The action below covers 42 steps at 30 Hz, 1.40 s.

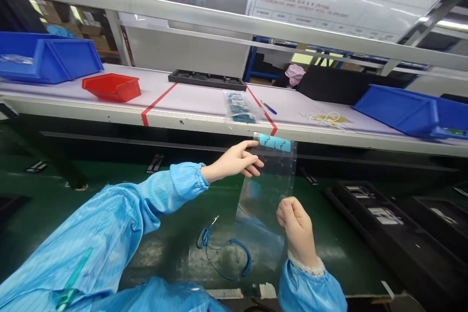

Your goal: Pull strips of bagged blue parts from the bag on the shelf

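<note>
A clear plastic sheet (268, 183) stretches over the green work surface, with light-blue film pieces (275, 143) in a row along its top edge. My left hand (237, 158) reaches in from the left with its fingers apart. Its index fingertip is at the left end of the blue pieces; whether it touches them I cannot tell. My right hand (298, 226) is closed in a fist at the right side of the sheet and grips it there. The fingertips of that hand are hidden.
A coiled blue wrist-strap cord (246, 258) lies below the sheet. Black trays (398, 239) stand at the right. On the shelf are a red bin (113, 87), blue bins (47, 58), a black tray (206, 79), a plastic bag (241, 107) and a pen (268, 107).
</note>
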Each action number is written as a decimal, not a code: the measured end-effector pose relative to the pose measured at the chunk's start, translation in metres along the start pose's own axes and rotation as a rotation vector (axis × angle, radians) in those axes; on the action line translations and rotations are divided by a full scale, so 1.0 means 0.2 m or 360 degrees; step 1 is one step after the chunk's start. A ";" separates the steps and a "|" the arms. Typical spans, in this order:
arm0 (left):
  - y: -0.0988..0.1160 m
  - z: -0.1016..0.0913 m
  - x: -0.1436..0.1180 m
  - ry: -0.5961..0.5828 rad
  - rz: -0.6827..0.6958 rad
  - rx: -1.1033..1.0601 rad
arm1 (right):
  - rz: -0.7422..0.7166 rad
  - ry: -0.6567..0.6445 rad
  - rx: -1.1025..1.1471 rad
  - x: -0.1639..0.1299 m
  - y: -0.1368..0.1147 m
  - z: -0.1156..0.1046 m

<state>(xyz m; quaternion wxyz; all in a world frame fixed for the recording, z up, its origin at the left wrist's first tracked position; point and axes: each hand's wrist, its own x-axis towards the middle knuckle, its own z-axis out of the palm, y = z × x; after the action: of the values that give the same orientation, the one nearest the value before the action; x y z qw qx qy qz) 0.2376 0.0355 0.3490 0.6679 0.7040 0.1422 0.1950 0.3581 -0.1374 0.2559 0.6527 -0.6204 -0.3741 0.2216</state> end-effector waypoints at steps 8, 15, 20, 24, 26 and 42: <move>0.22 -0.32 0.22 0.0426 0.0453 0.0914 | 0.0350 -0.0074 0.0630 0.21 -0.10 0.01; 0.21 -0.54 0.52 0.0560 0.0595 0.2323 | 0.0389 -0.0324 0.0594 0.39 -0.14 0.06; 0.27 -0.55 0.55 0.0687 0.0755 0.2107 | 0.0225 -0.0581 0.0485 0.45 -0.22 0.11; 0.31 -0.55 0.52 0.0570 0.0827 0.1939 | 0.0198 -0.0670 0.0568 0.52 -0.24 0.12; 0.31 -0.56 0.51 0.0555 0.0828 0.1898 | 0.0280 -0.0671 0.0618 0.56 -0.21 0.12; 0.33 -0.57 0.46 0.0505 0.0663 0.1701 | 0.0674 -0.0773 0.0618 0.56 -0.09 0.07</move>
<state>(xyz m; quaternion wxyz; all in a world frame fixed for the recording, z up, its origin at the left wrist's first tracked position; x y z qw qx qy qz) 0.2611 0.1746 0.4255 0.1391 0.9180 0.1776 0.3262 0.4135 -0.0459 0.2962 0.5903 -0.4780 -0.3324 0.5591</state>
